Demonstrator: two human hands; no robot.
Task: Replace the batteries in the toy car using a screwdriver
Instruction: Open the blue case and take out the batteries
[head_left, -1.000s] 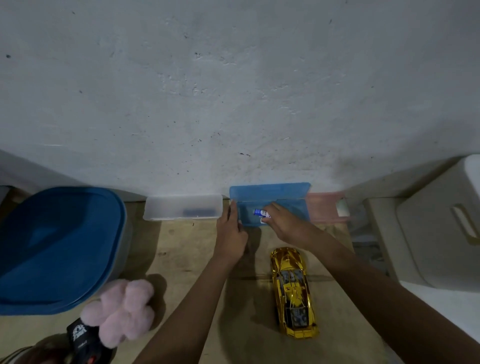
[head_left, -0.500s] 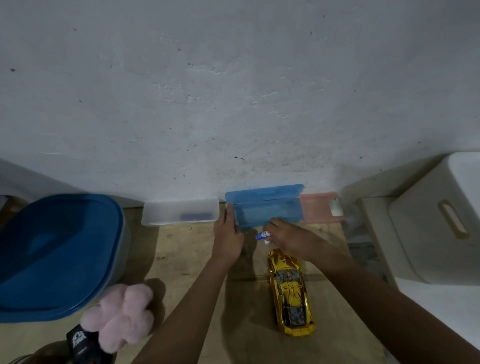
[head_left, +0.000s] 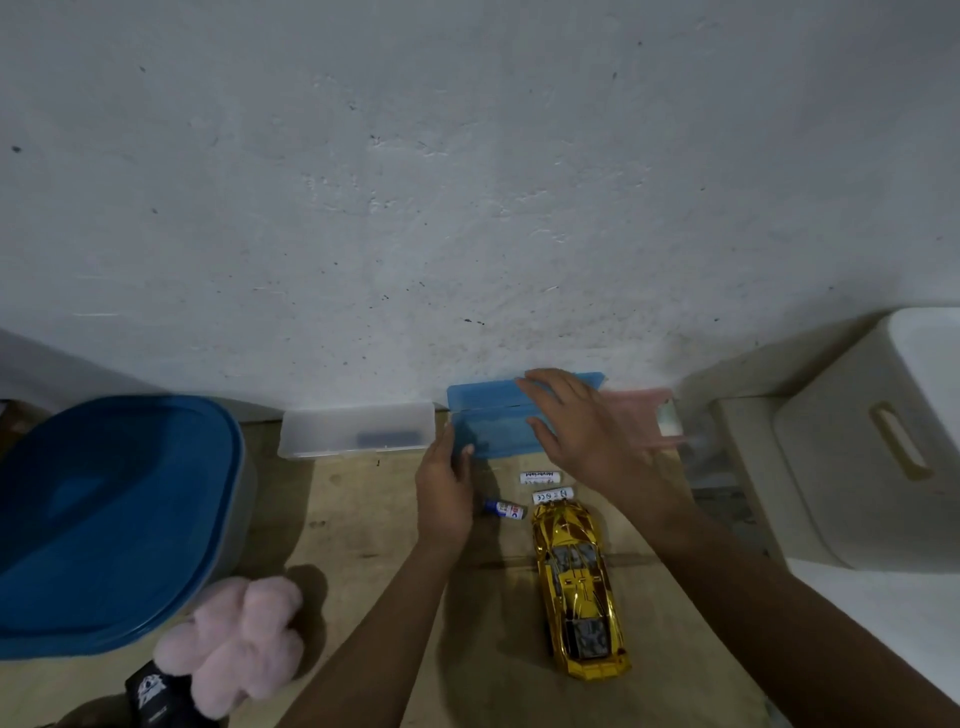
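Flat left hand (head_left: 444, 488) steadies my blue case (head_left: 493, 431); spread right hand (head_left: 582, 431) reaches, I judge, to close it. The batteries (head_left: 540, 476) wait 12 o'clock of the toy car (head_left: 576, 587)

CE mark on nearer white battery (head_left: 553, 495), black print on farther white battery (head_left: 540, 476) unreadable, blue battery (head_left: 505, 509) lettering unclear

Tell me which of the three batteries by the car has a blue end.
The leftmost battery, beside the left hand; the far battery and the car-side battery are white.
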